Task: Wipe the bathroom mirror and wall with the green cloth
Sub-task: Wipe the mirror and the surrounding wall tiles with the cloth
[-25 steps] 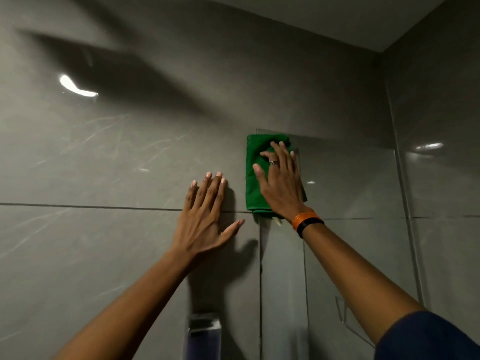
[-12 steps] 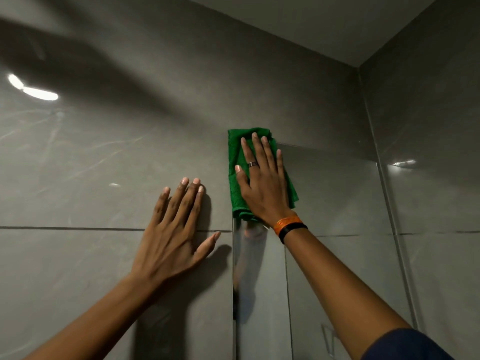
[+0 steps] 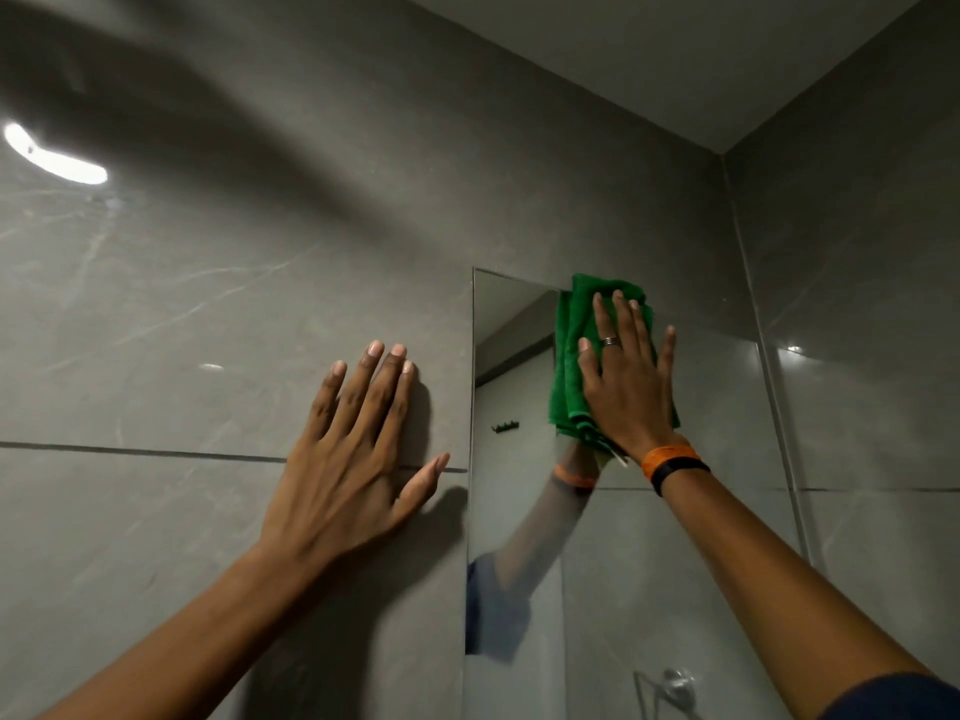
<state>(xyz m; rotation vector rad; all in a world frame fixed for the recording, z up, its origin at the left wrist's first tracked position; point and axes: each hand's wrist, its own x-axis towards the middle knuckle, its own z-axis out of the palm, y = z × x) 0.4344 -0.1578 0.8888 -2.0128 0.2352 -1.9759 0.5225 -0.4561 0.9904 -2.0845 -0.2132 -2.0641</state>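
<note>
A folded green cloth [image 3: 567, 356] lies flat against the top of the frameless mirror [image 3: 727, 511], near its upper edge. My right hand [image 3: 626, 379] presses on the cloth with fingers spread, palm over its lower right part. My left hand [image 3: 348, 454] rests flat and empty on the grey tiled wall [image 3: 208, 304], just left of the mirror's left edge. The mirror reflects my right forearm, a sleeve and a small hook rack.
A second tiled wall [image 3: 872, 330] meets the mirror wall in a corner at the right. The ceiling [image 3: 649, 54] is close above. A bright light glare [image 3: 52, 158] shows on the tiles at upper left. A chrome fitting [image 3: 675, 685] appears low in the mirror.
My right hand has slid the cloth to the right, from the mirror's left top corner further onto the glass. The left hand stays flat on the wall.
</note>
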